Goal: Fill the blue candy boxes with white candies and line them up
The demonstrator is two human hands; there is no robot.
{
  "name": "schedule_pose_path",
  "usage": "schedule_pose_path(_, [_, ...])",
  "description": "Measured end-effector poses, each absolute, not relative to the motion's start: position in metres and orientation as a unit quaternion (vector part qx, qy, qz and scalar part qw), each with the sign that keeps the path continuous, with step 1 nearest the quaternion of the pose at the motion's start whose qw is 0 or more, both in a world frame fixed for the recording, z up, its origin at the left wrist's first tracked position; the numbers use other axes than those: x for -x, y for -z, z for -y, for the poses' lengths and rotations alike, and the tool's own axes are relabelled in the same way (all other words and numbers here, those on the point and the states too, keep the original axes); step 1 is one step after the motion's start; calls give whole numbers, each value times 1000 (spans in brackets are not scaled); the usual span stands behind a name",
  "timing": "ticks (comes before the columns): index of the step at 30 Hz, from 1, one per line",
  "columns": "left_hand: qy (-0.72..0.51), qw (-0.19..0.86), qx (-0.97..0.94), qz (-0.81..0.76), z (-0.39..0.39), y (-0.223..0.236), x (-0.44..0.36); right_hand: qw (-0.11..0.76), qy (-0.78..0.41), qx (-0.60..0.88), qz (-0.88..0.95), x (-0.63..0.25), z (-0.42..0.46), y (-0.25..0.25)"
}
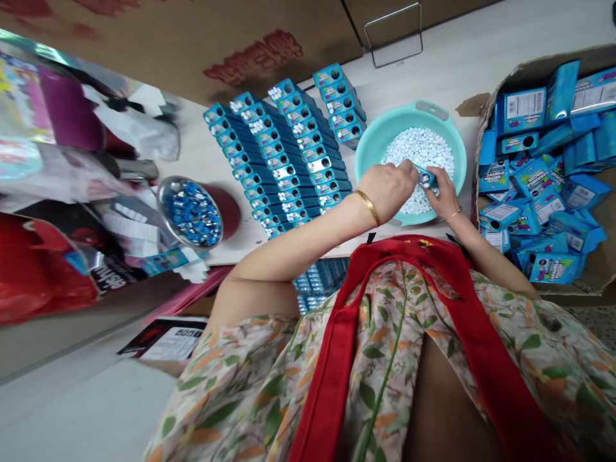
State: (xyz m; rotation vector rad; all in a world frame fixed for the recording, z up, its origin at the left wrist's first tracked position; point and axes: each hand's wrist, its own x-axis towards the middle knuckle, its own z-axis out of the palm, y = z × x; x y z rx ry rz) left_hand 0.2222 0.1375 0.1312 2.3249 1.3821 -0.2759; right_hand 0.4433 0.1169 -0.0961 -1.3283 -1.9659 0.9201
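Note:
Over a turquoise basin (364, 147) of small white candies (423, 142), both hands meet at one small blue candy box (425, 178). My right hand (443, 197), with a thin bracelet at the wrist, is closed around the box's right side. From the left, my left hand (389, 188), wearing a gold bangle, pinches at its other end; the fingertips are partly hidden. The box's end with a round opening faces up. Left of the basin stand rows of similar blue boxes (308, 138), some with white candies showing at their openings.
At right, a cardboard carton (486, 115) holds many loose blue boxes. A metal pot (163, 192) of blue and silver wrapped pieces stands at left, beside plastic bags (29, 269). Large cartons (158, 38) line the back, near a wire handle (421, 29).

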Motion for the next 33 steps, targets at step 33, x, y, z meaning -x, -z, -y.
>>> schedule_pose_path(33, [-136, 270, -576, -759, -177, 55, -80, -48, -204, 681, 702, -558, -217, 59])
